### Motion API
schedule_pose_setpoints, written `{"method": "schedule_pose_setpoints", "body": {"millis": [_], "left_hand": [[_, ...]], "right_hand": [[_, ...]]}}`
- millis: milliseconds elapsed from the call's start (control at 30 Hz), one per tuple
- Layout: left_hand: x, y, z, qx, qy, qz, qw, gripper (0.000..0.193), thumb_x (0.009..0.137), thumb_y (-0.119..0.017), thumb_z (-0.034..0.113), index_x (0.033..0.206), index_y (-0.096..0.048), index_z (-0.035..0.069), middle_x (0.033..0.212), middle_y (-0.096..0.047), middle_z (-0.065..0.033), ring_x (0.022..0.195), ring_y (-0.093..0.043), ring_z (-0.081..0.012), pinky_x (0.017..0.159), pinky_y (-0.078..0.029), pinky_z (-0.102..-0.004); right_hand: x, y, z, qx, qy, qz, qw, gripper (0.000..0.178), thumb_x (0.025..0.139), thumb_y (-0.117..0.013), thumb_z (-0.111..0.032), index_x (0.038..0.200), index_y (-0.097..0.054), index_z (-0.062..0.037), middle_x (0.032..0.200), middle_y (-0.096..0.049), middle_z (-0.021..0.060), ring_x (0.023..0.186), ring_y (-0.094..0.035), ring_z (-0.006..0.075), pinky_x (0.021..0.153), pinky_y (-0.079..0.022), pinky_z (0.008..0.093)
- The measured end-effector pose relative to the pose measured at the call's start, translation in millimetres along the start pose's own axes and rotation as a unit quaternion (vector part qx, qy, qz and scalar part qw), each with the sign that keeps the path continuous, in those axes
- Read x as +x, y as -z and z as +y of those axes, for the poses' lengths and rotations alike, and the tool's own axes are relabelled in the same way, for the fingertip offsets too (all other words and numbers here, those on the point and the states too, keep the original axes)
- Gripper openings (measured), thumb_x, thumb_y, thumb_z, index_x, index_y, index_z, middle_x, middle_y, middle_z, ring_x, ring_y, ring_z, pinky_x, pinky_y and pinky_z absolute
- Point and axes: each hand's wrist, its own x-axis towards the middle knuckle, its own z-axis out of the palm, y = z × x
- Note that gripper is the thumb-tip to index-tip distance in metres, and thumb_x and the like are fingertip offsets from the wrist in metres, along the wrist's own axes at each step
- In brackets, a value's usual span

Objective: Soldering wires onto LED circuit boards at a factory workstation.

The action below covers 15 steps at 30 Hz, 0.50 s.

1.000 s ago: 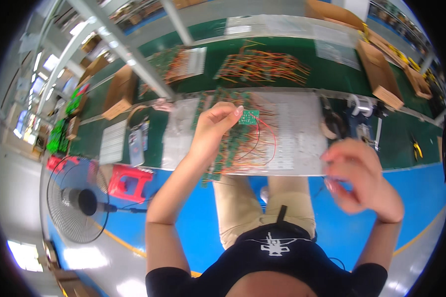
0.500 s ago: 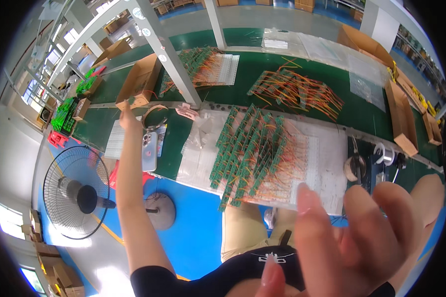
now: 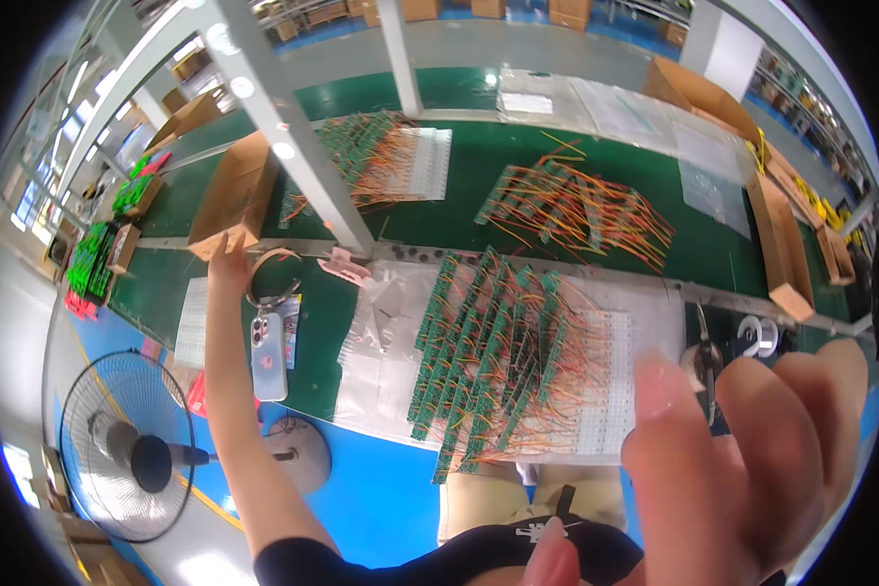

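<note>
My left hand [image 3: 230, 266] reaches out to the near end of a long cardboard box [image 3: 234, 190]. Its fingertips are at the box's end wall, slightly apart, with nothing visible in them. Very close to the camera and blurred, my right hand [image 3: 742, 459] has its fingers loosely bent and its thumb apart; nothing shows between them. Beyond it, on a white sheet [image 3: 371, 361], lie several narrow green circuit boards [image 3: 469, 361] in slanted rows, with orange and yellow wires toward the right. A white perforated board [image 3: 606, 391] lies beside them.
More wired boards [image 3: 576, 205] lie behind, beside a slanting grey post [image 3: 293, 146]. A phone [image 3: 269, 356], a ring-shaped roll [image 3: 275, 278] and a pink tool [image 3: 345, 266] are at left. A wire spool [image 3: 755, 337] stands right. A fan [image 3: 127, 449] stands on the floor.
My left hand has moved against the box's near end; a small dark green bit at its fingertips no longer shows. The view has shifted, and my right hand stays raised near the camera.
</note>
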Motion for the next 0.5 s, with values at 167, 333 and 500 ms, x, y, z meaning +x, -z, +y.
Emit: {"method": "schedule_pose_setpoints", "body": {"millis": [167,333,500], "left_hand": [[-195,-20,-79,0.007,-0.004,-0.210,0.978,0.053,0.091,-0.047,0.009,0.142,-0.029,0.014,0.105,-0.058,-0.0045,0.079,-0.058,-0.0132,0.071,-0.051,-0.0223],[-322,66,-162,-0.195,0.117,-0.065,0.972,0.041,0.098,-0.036,0.024,0.137,-0.037,0.014,0.088,-0.060,-0.0058,0.079,-0.058,-0.0170,0.070,-0.049,-0.0333],[-406,131,-227,-0.232,0.132,-0.032,0.963,0.039,0.098,-0.036,0.027,0.134,-0.042,0.016,0.092,-0.058,-0.0034,0.076,-0.054,-0.0177,0.070,-0.045,-0.0339]], "right_hand": [[-28,0,8,0.157,0.001,-0.021,0.987,0.030,0.071,-0.060,-0.028,0.091,-0.060,-0.0057,0.091,-0.060,0.0069,0.047,-0.045,0.0155,0.028,-0.028,0.0241],[-60,24,-16,0.309,0.027,0.015,0.951,0.029,0.069,-0.063,-0.027,0.092,-0.060,-0.0091,0.092,-0.061,0.0059,0.047,-0.045,0.0160,0.027,-0.030,0.0268],[-83,70,-66,0.505,-0.490,-0.057,0.708,0.013,0.057,-0.072,-0.026,0.061,-0.063,-0.0179,0.057,-0.058,-0.0038,0.046,-0.050,0.0084,0.052,-0.033,0.0201]]}}
